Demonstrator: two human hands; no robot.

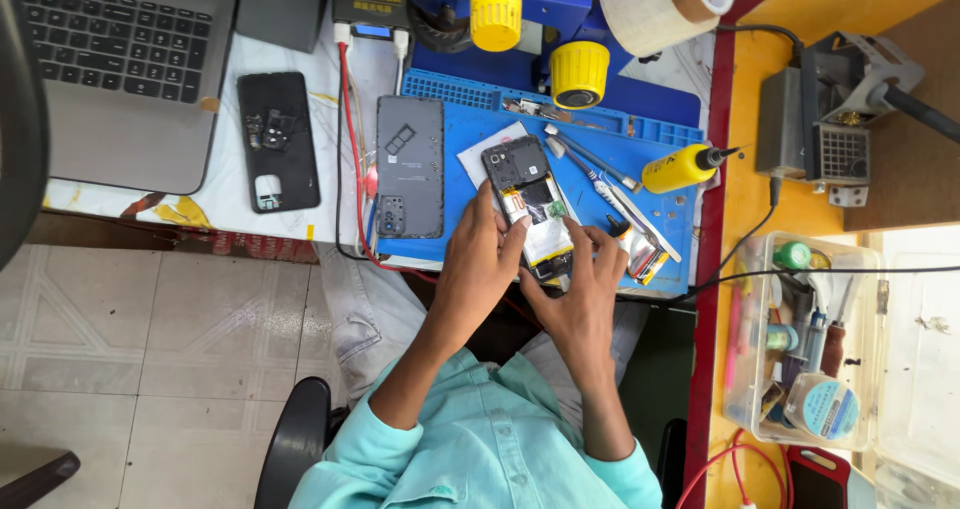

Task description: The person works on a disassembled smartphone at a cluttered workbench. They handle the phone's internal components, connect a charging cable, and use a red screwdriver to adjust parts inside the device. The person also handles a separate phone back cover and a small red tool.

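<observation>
Left hand [480, 259] grips the near left edge of the opened phone [530, 204], fingers closed on its frame, thumb over the battery. Right hand [585, 284] pinches the phone's lower right corner, fingers closed on it. Phone lies on the blue mat [660, 144] on the surface. At nine o'clock lies a grey back cover [410, 164]; at two o'clock, a yellow bottle [680, 167].
</observation>
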